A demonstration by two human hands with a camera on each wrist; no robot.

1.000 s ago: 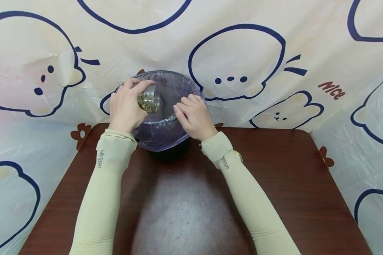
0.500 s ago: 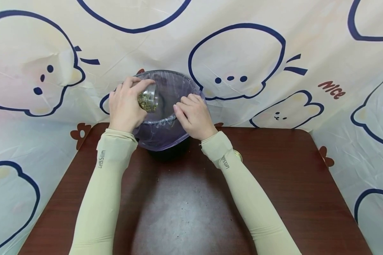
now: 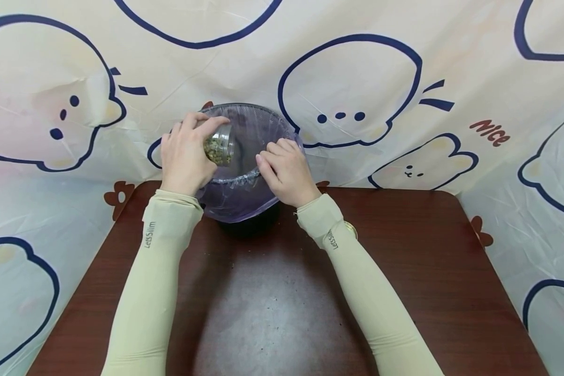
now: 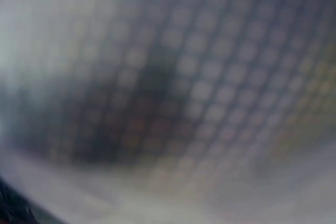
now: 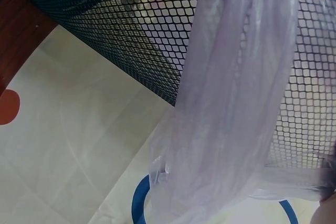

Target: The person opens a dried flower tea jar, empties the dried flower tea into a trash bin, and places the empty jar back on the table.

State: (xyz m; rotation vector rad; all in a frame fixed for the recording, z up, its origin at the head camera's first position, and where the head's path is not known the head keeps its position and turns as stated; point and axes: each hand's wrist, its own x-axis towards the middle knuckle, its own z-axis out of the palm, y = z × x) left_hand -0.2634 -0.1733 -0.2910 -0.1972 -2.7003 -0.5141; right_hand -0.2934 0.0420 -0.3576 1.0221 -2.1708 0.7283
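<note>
In the head view my left hand holds a clear jar between thumb and fingers. Small greenish-yellow bits lie inside the jar, which is tipped on its side over the mouth of a trash can. A thin purple bag lines this can and folds down over its rim. My right hand, fingers curled, grips the bag-covered rim at the can's right side. Dark mesh wall and hanging bag folds fill much of the right wrist view. Only blurred mesh appears in the left wrist view.
The trash can's dark base stands at the back of a brown wooden table. A round gold-edged item is mostly hidden behind the right sleeve. Tiny crumbs dot the tabletop. A cartoon-printed cloth hangs close behind the can.
</note>
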